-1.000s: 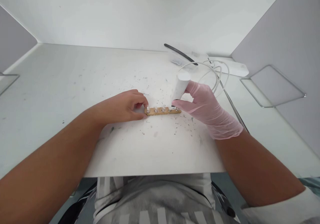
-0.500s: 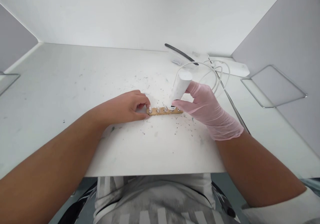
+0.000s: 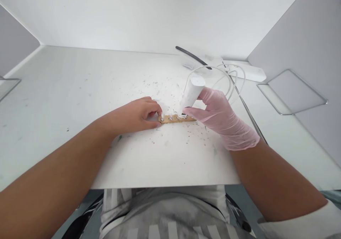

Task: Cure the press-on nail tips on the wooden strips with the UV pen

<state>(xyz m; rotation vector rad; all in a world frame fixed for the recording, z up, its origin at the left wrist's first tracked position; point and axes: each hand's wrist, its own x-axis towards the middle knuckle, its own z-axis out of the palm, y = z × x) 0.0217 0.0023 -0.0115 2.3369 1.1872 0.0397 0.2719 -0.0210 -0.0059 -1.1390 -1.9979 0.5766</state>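
Note:
My bare left hand pinches the left end of a narrow wooden strip between thumb and fingers. Several small clear, shiny pieces stand in a row along the strip, which lies flat on the white table. In a pink glove, my right hand grips a white cylindrical handheld device with a cord. The device is tilted, its dark lower end just over the right part of the strip. What lies directly beneath that end is hidden.
Small dark specks are scattered over the white tabletop around the strip. Behind the device rests a dark curved file-like bar. A white cord loops beside a long white box. Wire frames stick out at the sides.
My left hand and the wooden strip have slid slightly to the right, so the device's end sits over a piece further left along the row. My right hand has barely moved.

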